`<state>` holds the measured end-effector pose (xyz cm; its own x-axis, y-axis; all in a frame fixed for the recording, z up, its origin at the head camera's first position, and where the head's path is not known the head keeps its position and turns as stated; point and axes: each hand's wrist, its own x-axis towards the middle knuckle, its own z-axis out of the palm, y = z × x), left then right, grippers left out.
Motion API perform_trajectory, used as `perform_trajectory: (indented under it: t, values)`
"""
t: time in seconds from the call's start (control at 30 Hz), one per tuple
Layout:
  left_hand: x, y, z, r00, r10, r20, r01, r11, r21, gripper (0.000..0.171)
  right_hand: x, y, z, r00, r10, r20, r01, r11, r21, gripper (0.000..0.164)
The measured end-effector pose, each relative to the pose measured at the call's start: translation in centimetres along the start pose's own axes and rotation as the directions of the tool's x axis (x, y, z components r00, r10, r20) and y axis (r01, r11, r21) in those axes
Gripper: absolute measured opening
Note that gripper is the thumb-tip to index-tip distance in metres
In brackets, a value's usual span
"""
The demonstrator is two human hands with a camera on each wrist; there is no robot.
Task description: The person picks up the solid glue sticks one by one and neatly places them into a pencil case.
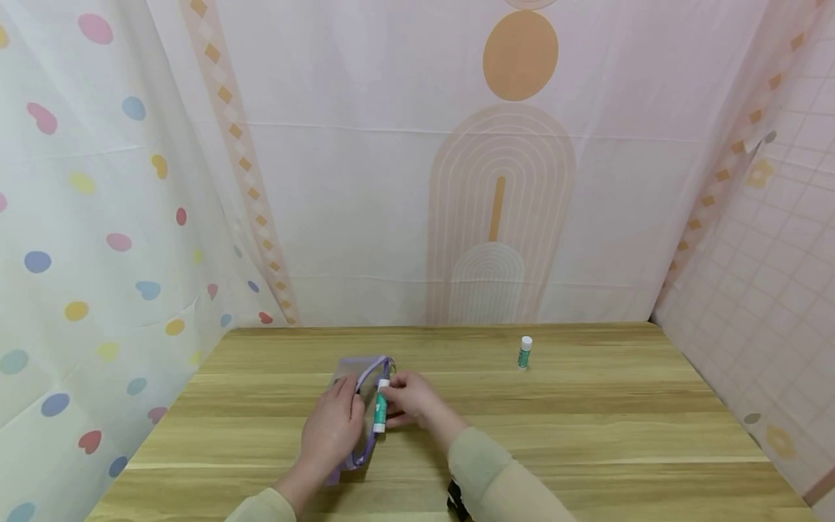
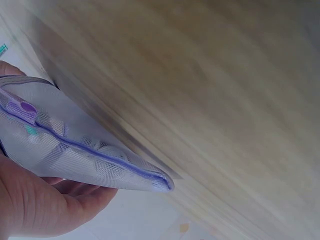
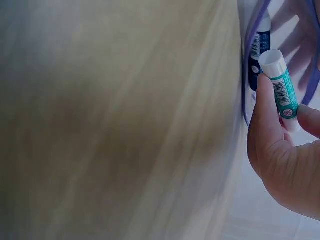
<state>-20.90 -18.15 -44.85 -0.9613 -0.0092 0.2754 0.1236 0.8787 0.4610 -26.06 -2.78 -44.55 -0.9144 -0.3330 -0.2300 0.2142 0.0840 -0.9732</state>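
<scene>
A mesh zip pouch [image 1: 355, 366] with purple trim stands at the left of the table, its mouth parted toward the right. My left hand [image 1: 334, 426] grips its left side, fingers spread against the mesh. At the mouth, my right hand [image 1: 412, 399] pinches a green-and-white glue stick [image 1: 380, 412] between thumb and fingers. The right wrist view shows this glue stick [image 3: 283, 92] just in front of the opening, with a dark blue-and-white tube [image 3: 261, 47] inside the pouch. Several pale items show blurrily through the mesh in the left wrist view.
Another green glue stick with a white cap [image 1: 525, 353] stands upright toward the table's back right. A black strap-like thing [image 1: 458, 500] lies by the right sleeve at the front. Patterned curtains [image 1: 365, 217] hang behind and beside the wooden table [image 1: 607, 435].
</scene>
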Motion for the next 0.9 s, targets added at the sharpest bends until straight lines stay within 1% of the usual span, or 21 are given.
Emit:
perform_trajectory:
  t: [0.13, 0.4, 0.57, 0.73, 0.9]
  values:
    - [0.0, 0.0, -0.1, 1.0, -0.001, 0.0, 0.001, 1.0, -0.003, 0.047, 0.3, 0.3, 0.7, 1.0, 0.005, -0.029, -0.006, 1.0, -0.009, 0.008]
    - [-0.1, 0.0, -0.1, 1.0, 0.009, -0.002, -0.009, 1.0, 0.002, 0.047, 0.9, 0.6, 1.6, 0.997, 0.016, -0.081, -0.017, 1.0, -0.015, 0.008]
    - [0.0, 0.1, 0.0, 1.0, -0.004, 0.005, 0.004, 1.0, 0.002, 0.047, 0.9, 0.5, 1.9, 0.994, 0.014, -0.105, -0.017, 0.999, -0.029, 0.008]
    - [-0.1, 0.2, -0.1, 1.0, 0.003, -0.004, -0.003, 1.0, 0.001, 0.047, 0.9, 0.4, 1.9, 0.993, 0.015, -0.118, -0.021, 0.998, -0.053, 0.01]
    - [-0.1, 0.2, -0.1, 1.0, 0.004, -0.001, -0.004, 1.0, 0.001, 0.047, 1.0, 0.5, 1.9, 0.993, 0.025, -0.12, -0.028, 0.999, -0.026, 0.009]
